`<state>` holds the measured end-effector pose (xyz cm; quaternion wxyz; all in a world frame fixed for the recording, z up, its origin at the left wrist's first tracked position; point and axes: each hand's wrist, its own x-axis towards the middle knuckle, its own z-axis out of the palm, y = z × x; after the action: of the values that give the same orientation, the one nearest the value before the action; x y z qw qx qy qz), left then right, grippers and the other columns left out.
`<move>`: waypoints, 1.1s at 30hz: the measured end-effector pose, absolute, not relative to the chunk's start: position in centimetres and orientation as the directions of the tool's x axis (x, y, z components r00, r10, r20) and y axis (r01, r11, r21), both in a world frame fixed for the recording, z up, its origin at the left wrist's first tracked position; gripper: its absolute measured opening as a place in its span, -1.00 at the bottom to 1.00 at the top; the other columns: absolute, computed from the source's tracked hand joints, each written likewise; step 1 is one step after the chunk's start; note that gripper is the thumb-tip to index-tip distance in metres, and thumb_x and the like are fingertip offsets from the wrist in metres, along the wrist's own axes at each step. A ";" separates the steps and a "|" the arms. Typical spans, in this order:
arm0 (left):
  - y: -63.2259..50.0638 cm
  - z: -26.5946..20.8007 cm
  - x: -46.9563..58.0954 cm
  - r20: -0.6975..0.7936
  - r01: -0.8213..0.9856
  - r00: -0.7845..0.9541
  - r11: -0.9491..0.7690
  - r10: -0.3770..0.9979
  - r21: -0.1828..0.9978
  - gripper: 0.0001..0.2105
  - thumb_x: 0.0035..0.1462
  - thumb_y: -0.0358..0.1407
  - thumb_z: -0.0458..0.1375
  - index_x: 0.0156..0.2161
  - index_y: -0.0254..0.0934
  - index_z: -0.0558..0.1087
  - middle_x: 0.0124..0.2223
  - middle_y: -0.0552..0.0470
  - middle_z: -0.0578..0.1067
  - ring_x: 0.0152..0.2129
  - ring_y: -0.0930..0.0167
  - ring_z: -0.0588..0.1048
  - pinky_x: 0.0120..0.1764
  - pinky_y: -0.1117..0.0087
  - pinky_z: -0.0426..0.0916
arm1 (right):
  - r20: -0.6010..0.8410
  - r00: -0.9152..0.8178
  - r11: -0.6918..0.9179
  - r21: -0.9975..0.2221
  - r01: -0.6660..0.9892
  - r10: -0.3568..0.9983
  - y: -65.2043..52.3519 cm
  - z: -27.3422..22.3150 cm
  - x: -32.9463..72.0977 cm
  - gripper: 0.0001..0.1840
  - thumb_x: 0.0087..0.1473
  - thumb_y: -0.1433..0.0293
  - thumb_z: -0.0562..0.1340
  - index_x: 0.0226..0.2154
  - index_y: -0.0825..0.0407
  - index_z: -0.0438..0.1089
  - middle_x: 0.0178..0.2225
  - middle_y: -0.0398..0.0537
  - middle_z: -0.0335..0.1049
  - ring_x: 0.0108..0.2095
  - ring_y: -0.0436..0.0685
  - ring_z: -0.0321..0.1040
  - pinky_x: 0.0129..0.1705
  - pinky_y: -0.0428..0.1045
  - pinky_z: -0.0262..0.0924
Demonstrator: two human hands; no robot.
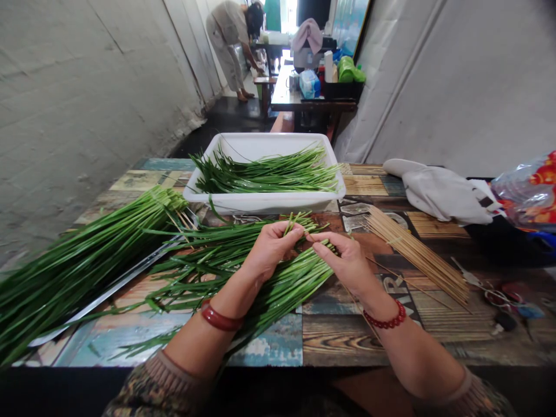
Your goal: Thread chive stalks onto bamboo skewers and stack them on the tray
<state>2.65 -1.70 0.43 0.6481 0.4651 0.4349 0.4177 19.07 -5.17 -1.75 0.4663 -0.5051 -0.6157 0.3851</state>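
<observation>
My left hand (274, 246) is closed, thumb and forefinger pinching the pale stem ends of a few garlic chives. My right hand (345, 258) pinches a thin bamboo skewer (361, 310), which slants out below the palm toward the table's front edge. The fingertips of both hands nearly meet. Beneath and between them lie loose garlic chives (286, 284), stems to the right and leaves to the left. A large bundle of garlic chives (87, 260) rests at the left, with skewer ends poking out near its stems. Whether stems are threaded on my skewer is hidden by the fingers.
A white plastic tub (260, 200) holding more chives stands behind my hands. A long metal blade (117, 286) lies beside the left bundle. To the right are a pile of bamboo skewers (417, 255), scissors (478, 281) and a light cap (443, 191). Farther back, a person (230, 46) bends over.
</observation>
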 end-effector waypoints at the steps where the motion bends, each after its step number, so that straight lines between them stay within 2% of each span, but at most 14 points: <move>1: -1.7 0.5 2.7 -0.166 -0.124 0.271 0.205 0.948 0.971 -0.67 -0.09 -0.09 0.31 -0.48 -0.36 0.43 -0.62 0.20 0.29 -0.73 0.66 0.09 -0.64 0.58 -0.02 | 0.184 -0.057 0.193 -0.945 0.264 0.981 -5.2 -1.8 19.1 -0.77 0.09 0.30 0.24 -0.22 0.01 0.54 -0.19 -0.04 0.57 -0.19 0.15 0.49 -0.08 0.04 0.33; 7: -1.6 0.4 2.6 -0.113 -0.029 0.237 0.123 0.965 0.992 -0.68 -0.06 -0.10 0.28 -0.48 -0.37 0.43 -0.58 0.16 0.32 -0.67 0.62 0.15 -0.61 0.57 0.02 | 0.196 -0.058 0.205 -0.944 0.258 0.979 -5.1 -1.8 19.1 -0.77 0.09 0.31 0.23 -0.22 0.01 0.54 -0.18 -0.04 0.57 -0.17 0.16 0.49 -0.06 0.06 0.33; 25: -1.6 0.3 2.5 -0.143 -0.088 0.257 0.171 0.956 0.981 -0.69 -0.05 -0.10 0.29 -0.48 -0.36 0.44 -0.61 0.19 0.27 -0.70 0.65 0.09 -0.64 0.58 -0.02 | 0.211 -0.073 0.223 -0.938 0.267 0.975 -5.2 -1.9 19.1 -0.74 0.10 0.32 0.23 -0.16 -0.01 0.54 -0.14 -0.03 0.56 -0.13 0.17 0.49 -0.01 0.09 0.33; 29: -1.6 0.2 2.5 -0.126 -0.079 0.252 0.150 0.960 0.986 -0.70 -0.05 -0.11 0.29 -0.48 -0.36 0.43 -0.58 0.18 0.31 -0.68 0.63 0.13 -0.61 0.58 0.04 | 0.210 -0.068 0.221 -0.939 0.262 0.975 -5.2 -1.9 19.1 -0.74 0.10 0.32 0.23 -0.17 -0.01 0.54 -0.14 -0.03 0.56 -0.13 0.17 0.49 0.00 0.08 0.33; 33: -1.5 -0.1 2.5 -0.051 -0.030 0.236 0.060 0.970 0.998 -0.71 -0.03 -0.13 0.27 -0.49 -0.37 0.44 -0.54 0.14 0.36 -0.61 0.59 0.22 -0.53 0.56 0.12 | 0.205 -0.071 0.216 -0.941 0.261 0.976 -5.2 -1.8 19.1 -0.74 0.10 0.33 0.23 -0.16 0.00 0.54 -0.13 -0.03 0.56 -0.12 0.16 0.48 0.01 0.07 0.32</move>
<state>2.52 -1.47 -0.07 0.5789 0.5321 0.4416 0.4321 19.09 -5.18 -1.84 0.4676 -0.4956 -0.6241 0.3824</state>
